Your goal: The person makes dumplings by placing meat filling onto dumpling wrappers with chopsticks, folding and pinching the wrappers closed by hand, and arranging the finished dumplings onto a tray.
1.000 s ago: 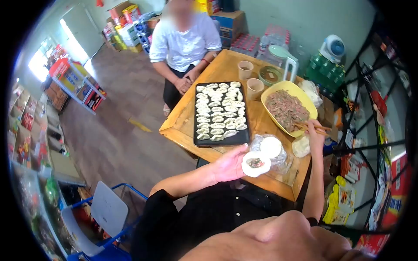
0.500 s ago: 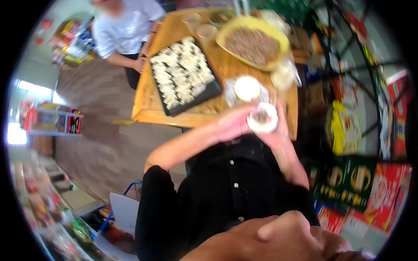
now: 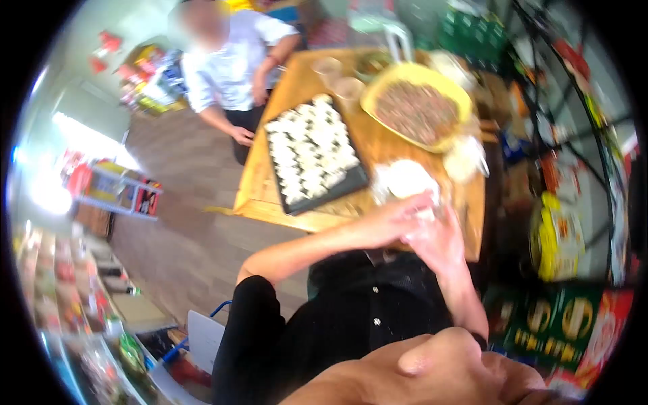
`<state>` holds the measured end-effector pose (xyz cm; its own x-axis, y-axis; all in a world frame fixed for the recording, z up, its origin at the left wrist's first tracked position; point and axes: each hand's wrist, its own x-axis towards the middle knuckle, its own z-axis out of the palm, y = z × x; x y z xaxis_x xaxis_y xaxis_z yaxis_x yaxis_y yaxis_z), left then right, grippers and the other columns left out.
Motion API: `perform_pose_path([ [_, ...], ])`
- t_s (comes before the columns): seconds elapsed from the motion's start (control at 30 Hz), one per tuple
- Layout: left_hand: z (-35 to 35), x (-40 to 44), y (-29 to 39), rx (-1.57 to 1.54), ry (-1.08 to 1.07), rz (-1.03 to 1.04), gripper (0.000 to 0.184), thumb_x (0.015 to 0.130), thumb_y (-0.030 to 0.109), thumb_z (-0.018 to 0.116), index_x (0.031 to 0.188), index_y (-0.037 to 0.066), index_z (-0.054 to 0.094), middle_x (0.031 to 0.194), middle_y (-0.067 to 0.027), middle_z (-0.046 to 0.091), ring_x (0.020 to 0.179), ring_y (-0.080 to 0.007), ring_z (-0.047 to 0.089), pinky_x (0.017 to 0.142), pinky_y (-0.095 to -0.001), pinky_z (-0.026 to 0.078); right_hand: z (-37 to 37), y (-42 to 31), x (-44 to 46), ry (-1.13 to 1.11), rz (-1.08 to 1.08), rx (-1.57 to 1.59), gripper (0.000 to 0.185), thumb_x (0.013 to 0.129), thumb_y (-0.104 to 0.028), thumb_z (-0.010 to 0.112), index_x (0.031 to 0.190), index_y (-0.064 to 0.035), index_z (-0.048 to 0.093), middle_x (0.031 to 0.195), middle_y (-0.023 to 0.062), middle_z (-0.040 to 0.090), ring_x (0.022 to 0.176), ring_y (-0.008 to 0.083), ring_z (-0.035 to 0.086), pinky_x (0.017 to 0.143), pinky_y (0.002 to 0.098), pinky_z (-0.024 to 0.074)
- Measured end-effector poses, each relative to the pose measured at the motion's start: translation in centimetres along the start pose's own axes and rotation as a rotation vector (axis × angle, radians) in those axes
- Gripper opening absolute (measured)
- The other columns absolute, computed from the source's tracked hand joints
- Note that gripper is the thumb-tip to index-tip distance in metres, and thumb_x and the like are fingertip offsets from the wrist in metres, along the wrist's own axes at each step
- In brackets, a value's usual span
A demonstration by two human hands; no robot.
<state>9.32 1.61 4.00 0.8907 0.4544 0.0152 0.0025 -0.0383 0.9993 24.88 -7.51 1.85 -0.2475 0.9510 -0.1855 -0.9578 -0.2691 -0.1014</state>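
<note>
Many pale dumplings [image 3: 307, 152] on black tray [image 3: 354, 179], left on bench [image 3: 370, 143]. Next left hand [image 3: 389, 223], dough piece [image 3: 426, 214], right hand [image 3: 439, 239], at near edge; fingers of both appear closed round dough piece, blurred. Probably light, soft, easily torn: hold gently by rim. Yellow bowl [image 3: 385, 79] beyond, right.

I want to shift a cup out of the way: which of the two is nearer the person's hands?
The near cup, right beside the yellow bowl. The far cup stands closer to the far edge of the table.
</note>
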Motion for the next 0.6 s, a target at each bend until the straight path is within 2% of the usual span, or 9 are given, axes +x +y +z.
perform_pose_path([
  [0.03, -0.5, -0.2, 0.9, 0.008, 0.014, -0.062, 0.059, 0.095, 0.019, 0.051, 0.146, 0.001, 0.028, 0.139, -0.0203, 0.048, 0.123, -0.0257, 0.051, 0.1, -0.0352, 0.042, 0.9, 0.1, 0.2, 0.092, -0.048, -0.059, 0.053, 0.098, -0.05, 0.036, 0.128, -0.0084, 0.049, 0.122, 0.0126, 0.057, 0.108, 0.0279, 0.056, 0.085, 0.0459, 0.0469],
  [0.07, -0.5, -0.2, 1.5, -0.004, -0.001, -0.131, 0.059, 0.095, 0.02, 0.052, 0.146, 0.002, 0.028, 0.136, -0.0209, 0.05, 0.12, -0.027, 0.054, 0.097, -0.036, 0.045, 0.9, -0.1, 0.3, -0.025, -0.009, -0.089, 0.05, 0.097, -0.044, 0.04, 0.129, -0.0064, 0.048, 0.123, 0.015, 0.056, 0.111, 0.0297, 0.055, 0.091, 0.0485, 0.046],
  [0.1, -0.6, 0.0, 1.5, 0.231, 0.087, 0.06, 0.054, 0.094, 0.02, 0.053, 0.142, 0.001, 0.037, 0.129, -0.0206, 0.056, 0.11, -0.0309, 0.06, 0.093, -0.0371, 0.047, 1.0, -0.2, 0.4, 0.01, 0.02, -0.037, 0.049, 0.097, -0.04, 0.042, 0.13, -0.0046, 0.047, 0.126, 0.0159, 0.055, 0.115, 0.0309, 0.054, 0.096, 0.0492, 0.0438],
  [0.13, -1.1, 0.3, 1.6, 0.232, 0.083, 0.07, 0.054, 0.094, 0.02, 0.053, 0.142, 0.001, 0.037, 0.129, -0.0206, 0.056, 0.11, -0.0309, 0.06, 0.093, -0.0371, 0.047, 0.9, -0.4, 0.4, 0.057, 0.04, 0.017, 0.049, 0.096, -0.037, 0.044, 0.131, -0.0029, 0.046, 0.129, 0.0168, 0.054, 0.119, 0.032, 0.052, 0.101, 0.0499, 0.0416],
  [0.23, -4.5, 0.2, 4.5, 0.617, 0.249, 0.0, 0.038, 0.09, 0.023, 0.057, 0.121, 0.0, 0.06, 0.122, -0.0207, 0.06, 0.108, -0.0343, 0.06, 0.093, -0.0386, 0.047, 0.2, -1.0, 0.9, 0.059, 0.053, 0.076, 0.054, 0.094, -0.031, 0.048, 0.136, 0.0021, 0.04, 0.138, 0.0224, 0.046, 0.13, 0.0374, 0.043, 0.111, 0.0497, 0.033],
  [0.3, -8.8, 2.0, 4.4, 0.75, 0.462, 0.009, 0.034, 0.088, 0.023, 0.059, 0.113, 0.0, 0.064, 0.115, -0.0198, 0.062, 0.107, -0.0347, 0.058, 0.092, -0.0416, 0.046, 1.2, -1.1, 0.9, 0.044, 0.054, 0.02, 0.059, 0.092, -0.029, 0.049, 0.139, 0.0043, 0.035, 0.141, 0.0253, 0.042, 0.132, 0.0398, 0.04, 0.112, 0.0508, 0.0304],
  [0.37, -15.1, 4.5, 2.5, 1.062, 0.58, 0.235, 0.027, 0.085, 0.023, 0.06, 0.102, 0.003, 0.068, 0.097, -0.0162, 0.063, 0.096, -0.0353, 0.056, 0.086, -0.0438, 0.046, 1.9, -1.1, 0.9, 0.019, 0.057, -0.035, 0.064, 0.091, -0.028, 0.051, 0.141, 0.0064, 0.031, 0.144, 0.0283, 0.037, 0.134, 0.0422, 0.037, 0.113, 0.0519, 0.0279],
  [0.43, -18.9, 6.6, 2.3, 1.274, 0.591, 0.096, 0.026, 0.084, 0.023, 0.063, 0.103, 0.007, 0.069, 0.1, -0.0138, 0.064, 0.096, -0.0327, 0.057, 0.09, -0.043, 0.042, 2.1, -1.2, 0.9, 0.028, 0.049, -0.055, 0.068, 0.089, -0.023, 0.05, 0.143, 0.0097, 0.025, 0.145, 0.0322, 0.032, 0.134, 0.0451, 0.034, 0.114, 0.0522, 0.0265],
  [0.6, -24.9, 10.1, -1.5, 1.567, 0.591, 0.225, 0.025, 0.08, 0.03, 0.063, 0.094, 0.011, 0.07, 0.093, -0.0125, 0.064, 0.094, -0.0311, 0.057, 0.092, -0.052, 0.033, 1.8, -1.3, 1.0, 0.013, 0.064, -0.088, 0.069, 0.086, -0.021, 0.05, 0.142, 0.0097, 0.026, 0.145, 0.0323, 0.032, 0.134, 0.0451, 0.034, 0.114, 0.0515, 0.0276],
])
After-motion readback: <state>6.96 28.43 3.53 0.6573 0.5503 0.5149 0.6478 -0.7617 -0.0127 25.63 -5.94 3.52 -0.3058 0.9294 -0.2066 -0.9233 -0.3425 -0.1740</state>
